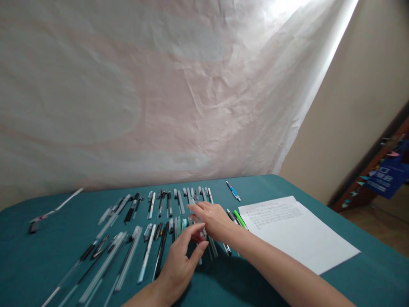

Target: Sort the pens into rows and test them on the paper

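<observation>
Several pens lie in rows on a teal tablecloth. My right hand reaches over the middle of the rows, fingers curled down onto a pen there. My left hand sits just below it, thumb and fingers bent toward the same spot, touching a pen near a small red part. Which pen each hand grips is hidden by the fingers.
A white sheet of paper with writing at its top lies to the right. A blue pen and a green pen lie near it. A crumpled white cloth hangs behind the table. A lanyard-like strip lies far left.
</observation>
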Tool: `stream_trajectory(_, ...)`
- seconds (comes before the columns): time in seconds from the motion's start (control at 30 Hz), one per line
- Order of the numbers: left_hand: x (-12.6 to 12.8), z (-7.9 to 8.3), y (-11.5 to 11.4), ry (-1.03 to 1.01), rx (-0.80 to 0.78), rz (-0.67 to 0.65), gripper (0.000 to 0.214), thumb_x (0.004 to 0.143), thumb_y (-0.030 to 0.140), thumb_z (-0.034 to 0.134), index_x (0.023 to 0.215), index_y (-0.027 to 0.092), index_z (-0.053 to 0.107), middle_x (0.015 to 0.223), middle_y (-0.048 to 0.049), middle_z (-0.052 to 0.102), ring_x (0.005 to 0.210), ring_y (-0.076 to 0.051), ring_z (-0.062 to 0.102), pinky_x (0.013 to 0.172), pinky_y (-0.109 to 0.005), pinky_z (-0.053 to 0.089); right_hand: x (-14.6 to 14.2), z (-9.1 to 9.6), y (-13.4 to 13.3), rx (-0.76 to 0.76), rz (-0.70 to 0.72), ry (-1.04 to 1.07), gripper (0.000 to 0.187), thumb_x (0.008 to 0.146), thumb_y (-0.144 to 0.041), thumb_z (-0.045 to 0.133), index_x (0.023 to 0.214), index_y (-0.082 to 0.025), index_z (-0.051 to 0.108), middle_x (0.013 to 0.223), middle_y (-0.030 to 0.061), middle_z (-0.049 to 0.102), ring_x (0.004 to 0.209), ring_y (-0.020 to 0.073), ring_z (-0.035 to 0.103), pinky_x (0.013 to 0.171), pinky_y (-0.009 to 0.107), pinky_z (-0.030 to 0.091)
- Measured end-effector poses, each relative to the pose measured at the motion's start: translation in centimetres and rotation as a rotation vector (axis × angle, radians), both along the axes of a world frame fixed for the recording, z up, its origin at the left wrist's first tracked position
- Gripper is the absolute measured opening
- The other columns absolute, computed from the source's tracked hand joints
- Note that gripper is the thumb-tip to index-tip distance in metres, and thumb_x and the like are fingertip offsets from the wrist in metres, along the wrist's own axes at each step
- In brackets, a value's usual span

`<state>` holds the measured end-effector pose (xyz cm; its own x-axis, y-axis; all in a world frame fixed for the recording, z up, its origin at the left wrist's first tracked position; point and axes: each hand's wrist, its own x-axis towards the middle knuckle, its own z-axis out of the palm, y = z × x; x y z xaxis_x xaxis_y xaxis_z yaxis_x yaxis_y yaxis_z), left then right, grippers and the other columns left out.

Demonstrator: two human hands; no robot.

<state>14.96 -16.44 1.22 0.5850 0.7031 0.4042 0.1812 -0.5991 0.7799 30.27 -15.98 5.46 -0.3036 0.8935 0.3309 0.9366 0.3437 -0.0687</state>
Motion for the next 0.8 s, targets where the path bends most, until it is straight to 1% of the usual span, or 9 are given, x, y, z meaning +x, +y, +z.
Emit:
stream_trajectory(0.07,0.0,-0.2,0.0,-0.027,-0.034,0.002,0.047,0.082,0.028,0.048,0.125,0.023,0.031,0.094,-0.0032,0.058,0.084,-0.015,0.056,0.08,-0.03,0.045,0.8,0.6,0.0,0.006,-0.017,0.073,0.035,0.09,-0.033,0.035,0.122,-0.023,0.043,0.093,0.0077,0.063,0.087,0.0187,0.058,0.07,0.025,0.041)
stream_trajectory(0.13,-0.1,-0.3,-0.1,-0.014,-0.025,-0.01,0.049,0.083,0.027,0.048,0.127,0.023,0.028,0.095,-0.0033,0.058,0.085,-0.015,0.056,0.08,-0.031,0.045,2.1,1.6,0.1,0.045,-0.047,0.178,0.038,0.089,-0.035,0.036,0.125,-0.024,0.042,0.098,0.0078,0.062,0.089,0.0182,0.058,0.073,0.025,0.041)
stream_trajectory(0.27,-0.4,0.4,-0.4,0.145,0.166,-0.106,0.025,0.084,0.027,0.046,0.108,0.024,0.049,0.098,-0.0042,0.058,0.089,-0.017,0.053,0.085,-0.034,0.041,5.7,3.5,-0.2,0.159,-0.105,0.433,0.033,0.087,-0.038,0.039,0.109,-0.022,0.057,0.096,0.0063,0.063,0.084,0.0165,0.058,0.073,0.025,0.042)
stream_trajectory(0.33,-0.4,0.9,-0.6,0.218,0.28,-0.17,0.02,0.084,0.025,0.044,0.102,0.023,0.053,0.098,-0.0051,0.058,0.092,-0.018,0.052,0.086,-0.034,0.039,7.7,3.5,-0.9,0.131,-0.145,0.522,0.029,0.084,-0.039,0.043,0.09,-0.018,0.063,0.079,0.0042,0.064,0.07,0.0146,0.057,0.063,0.024,0.043)
stream_trajectory(0.4,-0.5,1.3,-0.8,0.266,0.372,-0.233,0.02,0.085,0.022,0.042,0.101,0.022,0.055,0.098,-0.0057,0.059,0.092,-0.018,0.051,0.083,-0.033,0.04,9.4,2.5,-2.0,0.02,-0.224,0.6,0.027,0.08,-0.04,0.048,0.078,-0.017,0.06,0.059,0.0,0.058,0.053,0.0121,0.052,0.05,0.022,0.039)
stream_trajectory(0.47,-0.4,1.4,-1.0,0.287,0.435,-0.282,0.022,0.085,0.019,0.041,0.102,0.022,0.055,0.096,-0.006,0.059,0.089,-0.018,0.051,0.081,-0.032,0.04,11.0,1.0,-3.6,-0.085,-0.297,0.725,0.026,0.078,-0.041,0.049,0.075,-0.016,0.056,0.053,-0.0022,0.053,0.047,0.0112,0.049,0.045,0.021,0.038)
stream_trajectory(0.6,-0.2,1.5,-1.2,0.307,0.484,-0.333,0.023,0.084,0.017,0.04,0.102,0.02,0.054,0.095,-0.0066,0.059,0.089,-0.018,0.05,0.081,-0.032,0.038,13.8,-1.9,-7.5,-0.2,-0.391,0.99,0.03,0.076,-0.044,0.048,0.082,-0.015,0.054,0.062,0.0008,0.057,0.055,0.0138,0.054,0.052,0.026,0.044)
stream_trajectory(0.7,-0.1,1.7,-1.3,0.324,0.509,-0.384,0.022,0.082,0.016,0.041,0.098,0.02,0.056,0.092,-0.0064,0.059,0.086,-0.017,0.051,0.083,-0.034,0.037,15.5,-3.2,-9.9,-0.229,-0.429,1.014,0.028,0.075,-0.041,0.05,0.084,-0.016,0.054,0.066,0.0004,0.056,0.061,0.0144,0.055,0.059,0.027,0.044)
stream_trajectory(0.8,0.1,2.1,-1.6,0.33,0.532,-0.434,0.02,0.081,0.016,0.042,0.094,0.021,0.057,0.088,-0.0053,0.06,0.083,-0.017,0.052,0.084,-0.035,0.035,16.5,-4.3,-11.2,-0.21,-0.468,1.015,0.023,0.073,-0.038,0.053,0.085,-0.018,0.053,0.066,-0.001,0.056,0.061,0.0141,0.054,0.059,0.026,0.042)
